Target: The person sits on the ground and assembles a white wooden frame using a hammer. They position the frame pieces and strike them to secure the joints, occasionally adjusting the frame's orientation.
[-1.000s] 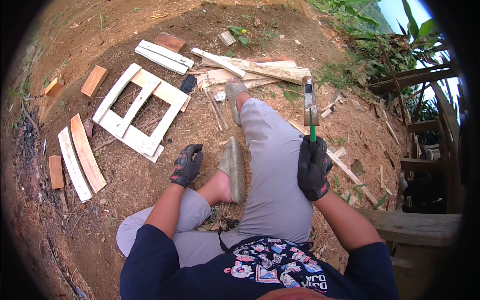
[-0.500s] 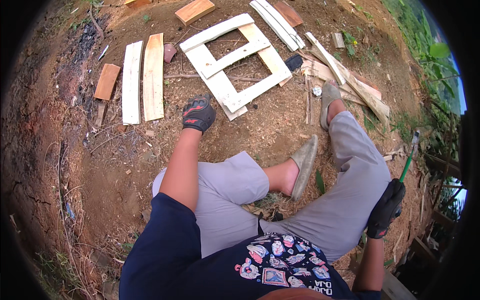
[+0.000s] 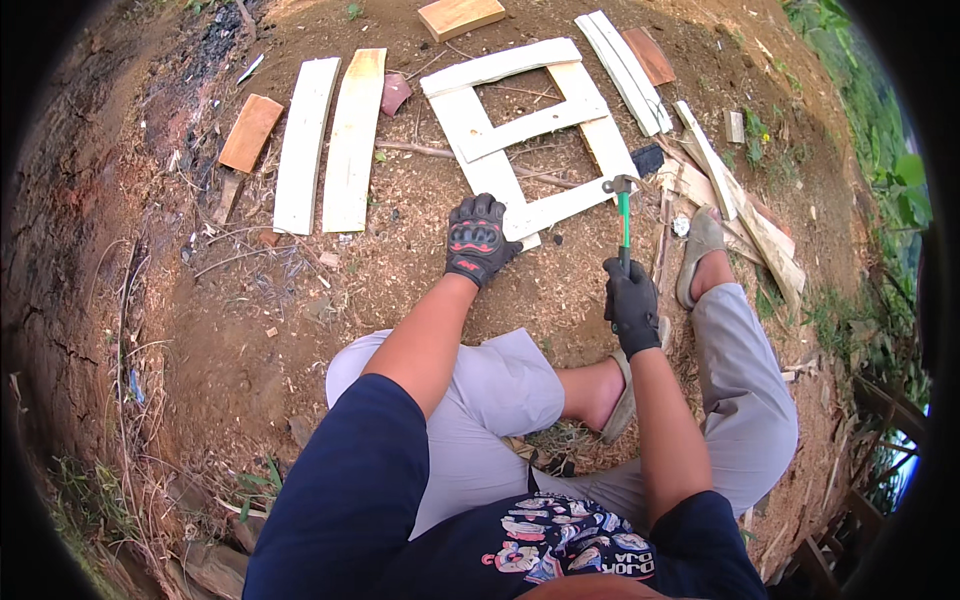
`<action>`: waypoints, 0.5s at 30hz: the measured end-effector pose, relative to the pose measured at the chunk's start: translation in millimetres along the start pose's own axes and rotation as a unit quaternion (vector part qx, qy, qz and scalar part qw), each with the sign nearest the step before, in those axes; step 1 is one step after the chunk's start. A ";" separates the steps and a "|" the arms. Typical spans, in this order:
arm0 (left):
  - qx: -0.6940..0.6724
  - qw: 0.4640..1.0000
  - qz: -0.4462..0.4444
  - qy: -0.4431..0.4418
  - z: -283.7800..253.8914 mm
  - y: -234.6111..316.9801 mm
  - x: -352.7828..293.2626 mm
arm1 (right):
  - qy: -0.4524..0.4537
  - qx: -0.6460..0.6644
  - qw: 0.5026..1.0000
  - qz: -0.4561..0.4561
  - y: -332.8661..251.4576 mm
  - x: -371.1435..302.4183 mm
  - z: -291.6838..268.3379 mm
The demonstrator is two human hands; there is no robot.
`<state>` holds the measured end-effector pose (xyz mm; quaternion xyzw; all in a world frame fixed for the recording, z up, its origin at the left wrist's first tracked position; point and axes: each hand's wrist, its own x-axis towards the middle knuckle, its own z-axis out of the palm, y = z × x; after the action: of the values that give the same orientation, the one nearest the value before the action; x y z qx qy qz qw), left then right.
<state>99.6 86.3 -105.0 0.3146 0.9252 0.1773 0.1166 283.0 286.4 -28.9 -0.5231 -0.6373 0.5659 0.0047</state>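
Note:
A ladder-like frame of pale wood boards [image 3: 532, 128] lies on the dirt in front of me, with crosspieces laid over two long side boards. My left hand [image 3: 480, 240], in a black glove with red marks, rests at the frame's near left corner. Its fingers are extended and the thumb points out to the right. In my right hand [image 3: 632, 310], also black-gloved, I grip a hammer [image 3: 625, 218] by its green handle. The hammer's metal head appears over the right end of the nearest crosspiece; whether it touches the wood I cannot tell.
Two pale planks [image 3: 352, 140] and an orange-brown block [image 3: 251, 133] lie left of the frame. Another block [image 3: 460, 16] sits beyond it. On the right are paired narrow boards [image 3: 626, 75], a dark object [image 3: 648, 159] and a plank pile [image 3: 760, 235] beside my foot.
My right hand has swung the hammer from far right in over the frame's near right corner. My left hand has moved forward and right onto the frame's near left corner.

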 end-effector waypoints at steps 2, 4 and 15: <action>-0.002 0.999 -0.021 0.043 2.9 -11.5 3.2 | -0.004 0.028 1.000 0.002 23.3 12.0 30.4; -0.009 0.993 -0.048 0.105 1.4 -27.5 12.5 | -0.008 0.017 0.999 -0.026 33.2 23.9 57.7; -0.208 0.971 -0.097 0.069 -16.2 -38.7 29.0 | -0.063 -0.321 0.902 -0.281 -4.1 -27.4 61.7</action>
<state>50.9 71.6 -108.8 0.1792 0.8998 0.3753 0.1320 255.8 224.5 -32.1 -0.2585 -0.9039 0.3378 -0.0447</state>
